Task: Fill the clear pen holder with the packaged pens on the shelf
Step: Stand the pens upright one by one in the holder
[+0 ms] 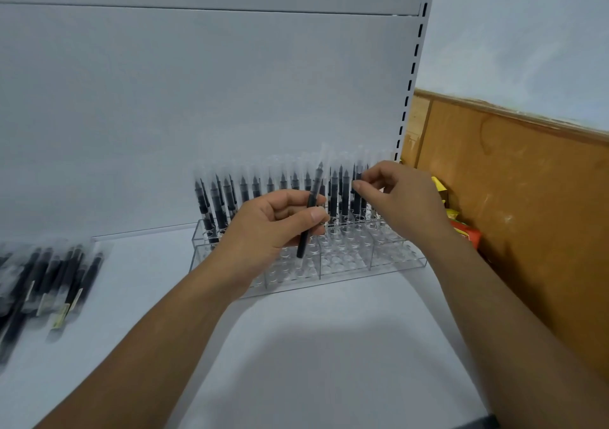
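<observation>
Head view: mid-fill. Left grip [273, 231] pinches one pen [309, 214] upright over the pen holder [395, 259] on the shelf [313, 346]. Next: drop it into a free front hole. Right grip [398, 198] prob. pinches one of the standing pens [257, 188]; too blurry to be sure. Back rows full, front rows empty. Spare packs [49, 280] lie well left.

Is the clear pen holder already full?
No, pens stand only in the back rows of the holder; its front holes are empty.
</observation>
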